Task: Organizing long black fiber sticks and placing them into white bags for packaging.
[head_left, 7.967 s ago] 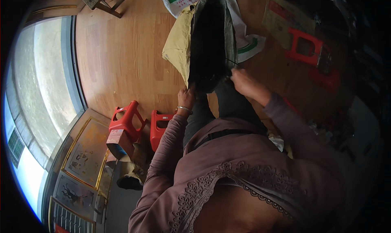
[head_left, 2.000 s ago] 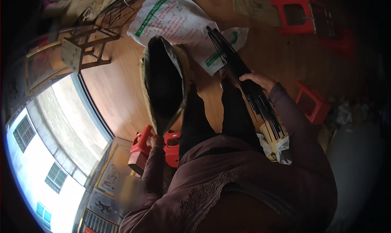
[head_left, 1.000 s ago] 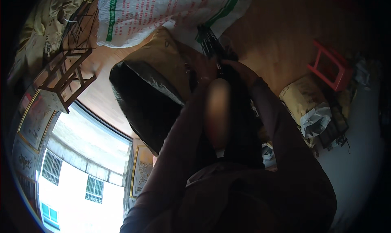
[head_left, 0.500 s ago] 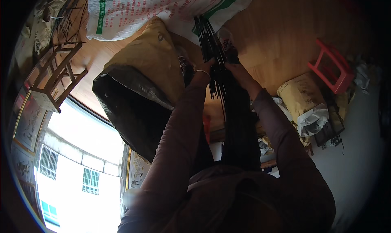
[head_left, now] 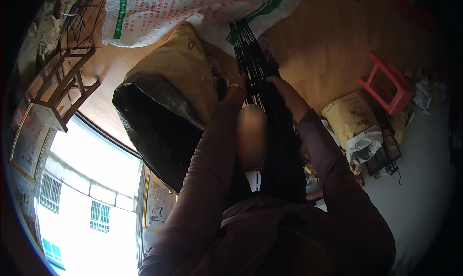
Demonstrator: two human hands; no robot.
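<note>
A bundle of long, thin black rods (head_left: pixel 246 47) runs between my legs, its far end lying on a white woven sack (head_left: pixel 159 15) printed in green and red. My left hand (head_left: pixel 237 89) is closed on the left side of the bundle, a bracelet at its wrist. My right hand (head_left: pixel 284 91) grips the bundle from the right, its fingers partly hidden in shadow. The rods' near ends stop just below the hands. Beneath them shows a blurred tan patch (head_left: pixel 252 136) that I cannot make out.
An open tan sack with a dark lining (head_left: pixel 178 59) stands left of my legs. Further left is an upturned wooden stool (head_left: pixel 62 90), beside a bright window (head_left: pixel 87 179). On the right are a red plastic stool (head_left: pixel 388 83) and a paper sack (head_left: pixel 349 114).
Both hands stay on the rods and have shifted only slightly. The rods' near ends reach less far toward me. A blurred tan patch has appeared below them. The whole view has turned slightly.
</note>
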